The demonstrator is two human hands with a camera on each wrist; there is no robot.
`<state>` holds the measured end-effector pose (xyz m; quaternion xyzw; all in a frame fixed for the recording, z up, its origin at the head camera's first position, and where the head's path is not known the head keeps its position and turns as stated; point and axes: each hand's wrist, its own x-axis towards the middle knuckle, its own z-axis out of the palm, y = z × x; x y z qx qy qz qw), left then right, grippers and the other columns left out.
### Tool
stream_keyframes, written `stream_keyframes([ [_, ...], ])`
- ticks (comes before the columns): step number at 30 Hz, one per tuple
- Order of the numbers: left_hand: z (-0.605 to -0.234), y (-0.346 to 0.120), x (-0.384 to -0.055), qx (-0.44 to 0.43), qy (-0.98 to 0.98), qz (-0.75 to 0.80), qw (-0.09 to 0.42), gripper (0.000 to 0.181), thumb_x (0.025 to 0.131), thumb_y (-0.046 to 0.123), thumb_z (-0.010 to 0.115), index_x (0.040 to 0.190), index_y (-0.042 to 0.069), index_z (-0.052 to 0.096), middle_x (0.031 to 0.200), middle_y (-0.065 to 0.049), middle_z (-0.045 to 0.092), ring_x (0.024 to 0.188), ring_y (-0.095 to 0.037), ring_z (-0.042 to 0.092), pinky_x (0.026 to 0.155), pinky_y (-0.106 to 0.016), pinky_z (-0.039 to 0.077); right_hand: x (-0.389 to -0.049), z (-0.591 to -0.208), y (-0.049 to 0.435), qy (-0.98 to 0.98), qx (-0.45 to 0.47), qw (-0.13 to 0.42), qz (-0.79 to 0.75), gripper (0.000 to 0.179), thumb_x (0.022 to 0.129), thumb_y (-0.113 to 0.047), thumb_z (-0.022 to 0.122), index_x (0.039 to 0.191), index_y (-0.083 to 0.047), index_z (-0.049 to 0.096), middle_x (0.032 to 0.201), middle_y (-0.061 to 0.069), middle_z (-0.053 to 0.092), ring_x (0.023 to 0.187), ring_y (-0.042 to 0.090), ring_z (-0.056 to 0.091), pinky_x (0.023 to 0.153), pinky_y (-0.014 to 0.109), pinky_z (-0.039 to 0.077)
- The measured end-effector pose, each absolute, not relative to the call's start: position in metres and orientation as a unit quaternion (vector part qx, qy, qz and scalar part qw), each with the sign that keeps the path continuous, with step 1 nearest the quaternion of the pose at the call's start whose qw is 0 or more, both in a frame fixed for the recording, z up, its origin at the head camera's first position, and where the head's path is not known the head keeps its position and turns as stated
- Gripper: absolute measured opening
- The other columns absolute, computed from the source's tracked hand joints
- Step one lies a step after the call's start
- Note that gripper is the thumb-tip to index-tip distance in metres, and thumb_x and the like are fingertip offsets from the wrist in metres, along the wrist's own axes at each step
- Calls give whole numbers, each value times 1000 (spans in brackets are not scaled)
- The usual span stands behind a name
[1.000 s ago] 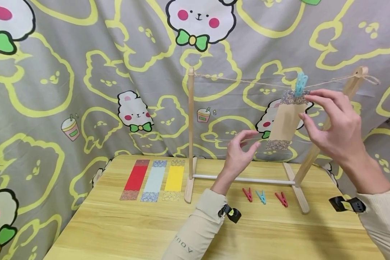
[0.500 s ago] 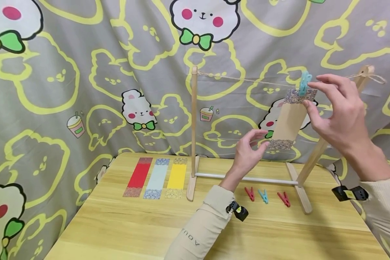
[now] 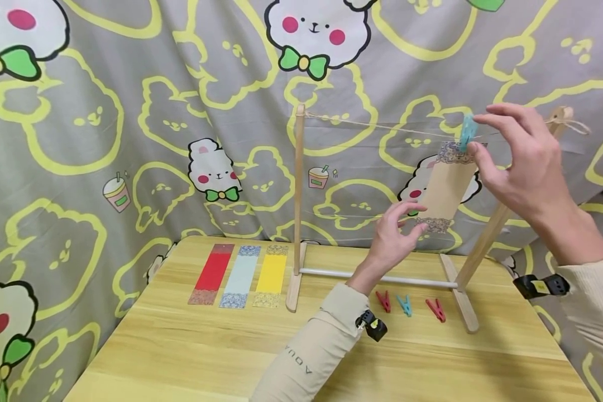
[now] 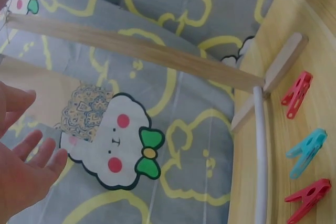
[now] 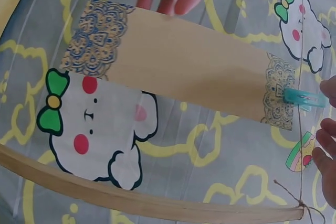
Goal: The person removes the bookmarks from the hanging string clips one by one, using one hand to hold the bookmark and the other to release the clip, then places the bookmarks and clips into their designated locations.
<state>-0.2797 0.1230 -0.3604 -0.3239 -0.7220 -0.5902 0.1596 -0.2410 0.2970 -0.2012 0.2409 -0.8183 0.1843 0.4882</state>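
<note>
A tan paper strip [image 3: 446, 188] with lace-patterned ends hangs from the string, held at its top by a light blue clothespin [image 3: 467, 133]. My right hand [image 3: 530, 162] is beside that clothespin, thumb and index fingertip close to it with a gap between them. In the right wrist view the clothespin [image 5: 304, 98] bites the strip's patterned end and the string together. My left hand [image 3: 393, 234] is by the strip's lower end, fingers loosely bent and holding nothing. The left wrist view shows the lower patterned end [image 4: 86, 111] just beyond its fingertips.
A wooden stand with a left post [image 3: 298, 190], a right post [image 3: 487, 240] and a white crossbar [image 3: 326, 272] carries the string. Red [image 3: 211, 274], pale blue [image 3: 240, 277] and yellow [image 3: 271, 277] strips lie to its left. Two red clothespins [image 3: 383, 301] and a blue one [image 3: 404, 305] lie in front.
My right fingers have moved up from the strip's upper right corner to beside the clothespin. My left hand has shifted right, closer to the strip's lower end.
</note>
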Motion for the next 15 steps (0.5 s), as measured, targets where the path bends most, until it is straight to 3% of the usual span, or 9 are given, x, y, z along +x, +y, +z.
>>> stream_keyframes([
  [5,-364,128,-281,-324,-720,-595,151,28,95,9,73,123,9,70,136,-2,64,123,-3,57,95,-15,48,-247,-194,300,-826,245,476,176,38,95,-4,64,132,2,65,137,24,58,128,42,53,112,40,41],
  [10,-367,131,-281,-328,-718,-598,137,30,95,11,73,125,10,69,136,-2,64,124,-7,59,98,-20,49,-252,-186,303,-839,244,455,173,40,98,-5,57,138,-1,62,138,24,58,127,43,53,112,44,41],
  [15,-368,136,-279,-324,-718,-601,136,30,95,10,73,125,11,70,133,0,65,123,-6,59,100,-22,49,-257,-179,303,-865,223,415,173,42,103,-9,52,144,-6,57,142,22,56,123,45,53,108,56,42],
])
